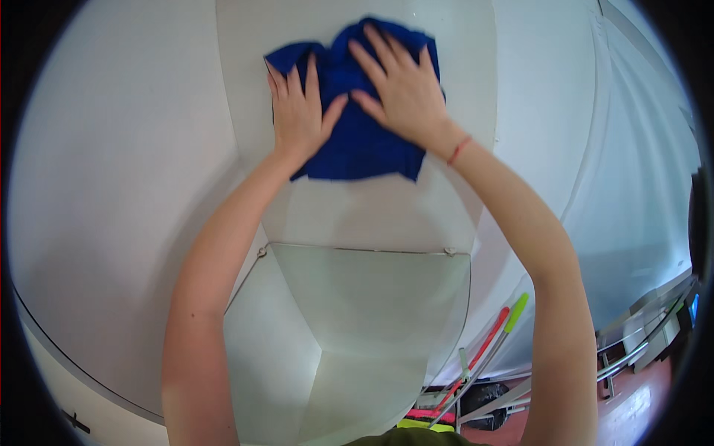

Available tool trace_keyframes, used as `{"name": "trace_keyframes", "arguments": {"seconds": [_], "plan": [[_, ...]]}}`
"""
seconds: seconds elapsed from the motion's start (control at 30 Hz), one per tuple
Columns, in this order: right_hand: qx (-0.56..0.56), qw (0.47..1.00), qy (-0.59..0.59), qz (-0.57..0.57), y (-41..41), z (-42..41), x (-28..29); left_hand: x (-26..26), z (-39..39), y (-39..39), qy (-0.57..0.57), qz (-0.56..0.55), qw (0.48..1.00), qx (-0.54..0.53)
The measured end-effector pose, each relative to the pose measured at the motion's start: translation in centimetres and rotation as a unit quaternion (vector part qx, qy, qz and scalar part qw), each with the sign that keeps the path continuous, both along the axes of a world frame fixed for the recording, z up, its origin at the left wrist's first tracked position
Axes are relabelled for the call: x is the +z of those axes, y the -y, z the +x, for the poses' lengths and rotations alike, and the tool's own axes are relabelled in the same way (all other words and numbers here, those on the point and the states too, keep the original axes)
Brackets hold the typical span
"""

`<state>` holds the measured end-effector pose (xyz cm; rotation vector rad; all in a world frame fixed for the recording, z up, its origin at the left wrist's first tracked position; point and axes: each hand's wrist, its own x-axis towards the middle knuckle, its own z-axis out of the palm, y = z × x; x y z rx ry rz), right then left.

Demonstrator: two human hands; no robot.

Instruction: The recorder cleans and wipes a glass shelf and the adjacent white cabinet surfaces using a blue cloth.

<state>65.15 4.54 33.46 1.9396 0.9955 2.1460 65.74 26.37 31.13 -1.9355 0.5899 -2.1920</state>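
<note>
A dark blue cloth (362, 150) is spread against a pale, smooth wall panel (357, 209) at the top middle of the view. My left hand (301, 111) lies flat on the cloth's left part, fingers apart and pointing up. On its upper right part rests my right hand (404, 89), also with fingers spread. The two thumbs nearly meet over the middle of the cloth. One upper corner of the cloth is folded over near my left fingertips. A thin red string circles my right wrist.
Below the cloth is a glass panel (374, 301) with small metal fittings. A white wall (122, 139) stands at the left, white sheeting (625, 167) at the right. Red (491, 340) and green-tipped (517, 312) handles lean at the lower right, near a black plastic bag (484, 401).
</note>
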Motion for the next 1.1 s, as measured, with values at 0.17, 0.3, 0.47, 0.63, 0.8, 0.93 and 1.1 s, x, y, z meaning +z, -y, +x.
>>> {"name": "trace_keyframes", "arguments": {"seconds": [0.17,0.3,0.47,0.63,0.8,0.93,1.1], "plan": [[-0.013,0.982,-0.140,-0.129,3.6,-2.0,-11.2,-10.5,-2.5,1.6,-0.191,0.104,0.976,0.004],[-0.033,0.963,-0.198,-0.181,7.8,-2.5,-10.1,-11.0,-3.0,5.2,-0.208,0.119,0.970,-0.044],[-0.031,0.997,-0.024,-0.073,10.2,-0.5,0.8,1.0,0.0,9.4,0.007,0.004,0.999,-0.045],[-0.018,1.000,0.010,0.009,11.5,0.3,12.8,14.4,0.3,11.2,0.067,-0.002,0.998,0.001],[-0.034,0.995,0.010,0.093,10.9,1.8,19.1,20.8,0.0,13.0,-0.004,-0.124,0.991,0.058],[0.034,0.992,0.083,0.085,11.4,3.5,20.0,19.8,0.3,15.7,0.079,-0.130,0.986,0.063],[0.117,0.987,0.068,0.092,10.8,4.0,12.0,13.4,0.5,16.9,-0.297,-0.050,0.949,-0.089]]}}
